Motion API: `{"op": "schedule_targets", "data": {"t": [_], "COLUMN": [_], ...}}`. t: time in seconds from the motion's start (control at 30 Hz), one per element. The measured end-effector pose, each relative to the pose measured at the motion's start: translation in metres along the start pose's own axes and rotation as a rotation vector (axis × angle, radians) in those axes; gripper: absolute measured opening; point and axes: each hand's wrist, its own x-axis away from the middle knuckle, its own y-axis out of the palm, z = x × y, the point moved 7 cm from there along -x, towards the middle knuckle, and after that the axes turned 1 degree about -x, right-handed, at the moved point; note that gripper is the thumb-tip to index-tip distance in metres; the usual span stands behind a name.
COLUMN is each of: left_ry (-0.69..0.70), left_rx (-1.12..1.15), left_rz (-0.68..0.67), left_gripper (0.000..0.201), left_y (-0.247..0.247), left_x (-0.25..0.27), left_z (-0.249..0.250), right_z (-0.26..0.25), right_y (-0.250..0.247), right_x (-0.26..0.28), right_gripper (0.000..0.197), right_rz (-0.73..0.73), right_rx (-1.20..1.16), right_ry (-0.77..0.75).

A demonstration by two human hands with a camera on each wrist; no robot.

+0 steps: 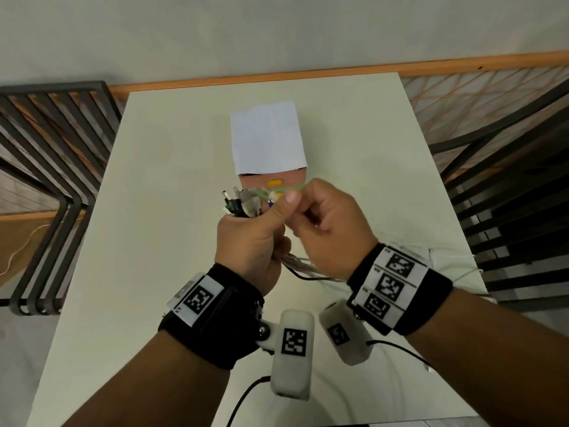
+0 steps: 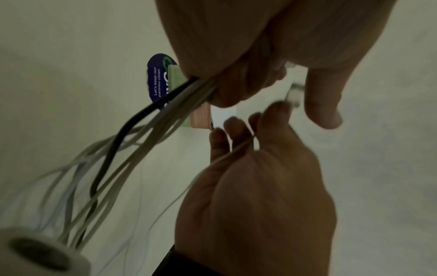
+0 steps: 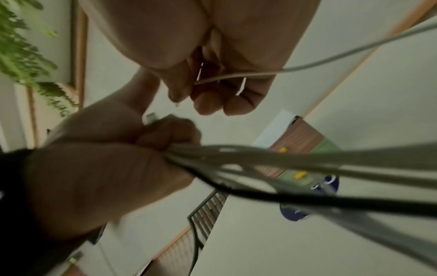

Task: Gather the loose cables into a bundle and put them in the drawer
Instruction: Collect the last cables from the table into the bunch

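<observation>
My left hand (image 1: 251, 232) grips a bundle of cables (image 1: 241, 203) above the table, fist upright, with several plug ends sticking out of the top. The bundle's white and black cords (image 2: 151, 119) trail down from the fist. My right hand (image 1: 321, 212) is close beside it, its curled fingers pinching one thin white cable (image 3: 307, 65) that runs off to the right. A small drawer unit (image 1: 268, 135) with a white top stands just beyond the hands. Its drawer (image 1: 271, 180) is pulled out toward me with a yellow item inside.
The pale table (image 1: 160, 186) reaches to a wall at the back. More white cable (image 1: 452, 257) lies at the table's right edge. Dark metal chairs (image 1: 52, 167) flank both sides. A blue sticker (image 2: 157, 78) lies by the drawer.
</observation>
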Motion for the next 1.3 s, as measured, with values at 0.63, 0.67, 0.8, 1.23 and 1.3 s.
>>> {"op": "schedule_targets", "data": {"t": [0.63, 0.67, 0.8, 1.23, 1.3], "left_ry": [0.135, 0.147, 0.169, 0.260, 0.278], "left_rx": [-0.009, -0.022, -0.041, -0.036, -0.031], "left_rz": [-0.147, -0.155, -0.122, -0.012, -0.036], "left_gripper": [0.061, 0.060, 0.054, 0.049, 0.050], "left_y": [0.016, 0.012, -0.006, -0.024, -0.017], "left_x": [0.007, 0.006, -0.002, -0.009, -0.009], "left_z": [0.055, 0.061, 0.086, 0.111, 0.114], "right_z": [0.021, 0.032, 0.094, 0.120, 0.077], "right_y": [0.040, 0.032, -0.017, -0.057, -0.018], "right_x": [0.004, 0.002, -0.001, 0.008, 0.001], "right_gripper": [0.048, 0.050, 0.047, 0.052, 0.077], "right_rz": [-0.499, -0.487, -0.390, -0.568, -0.540], "right_rx": [0.560, 0.605, 0.779, 1.298, 1.132], "right_ry": [0.246, 0.284, 0.461, 0.623, 0.336]}}
